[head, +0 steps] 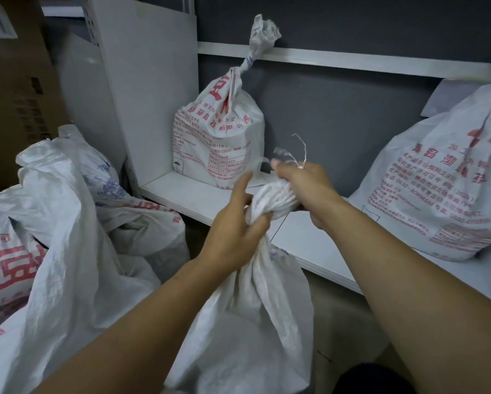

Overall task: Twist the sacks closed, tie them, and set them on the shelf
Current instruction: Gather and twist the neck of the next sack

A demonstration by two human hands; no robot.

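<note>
— Head view: how are the hands seen?
— The twisted neck of the sack (pixel 247 308) is gripped by the left hand (pixel 233 237); its bunched top is clutched by the right hand (pixel 304 186).
— And the sack's place?
— It is held just before the shelf (pixel 318 240); a tied sack (pixel 218 137) and another sack (pixel 437 194) are stood there.

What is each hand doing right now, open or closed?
Left hand: closed, gripping the neck of the sack.
Right hand: closed, gripping its twisted top.
</note>
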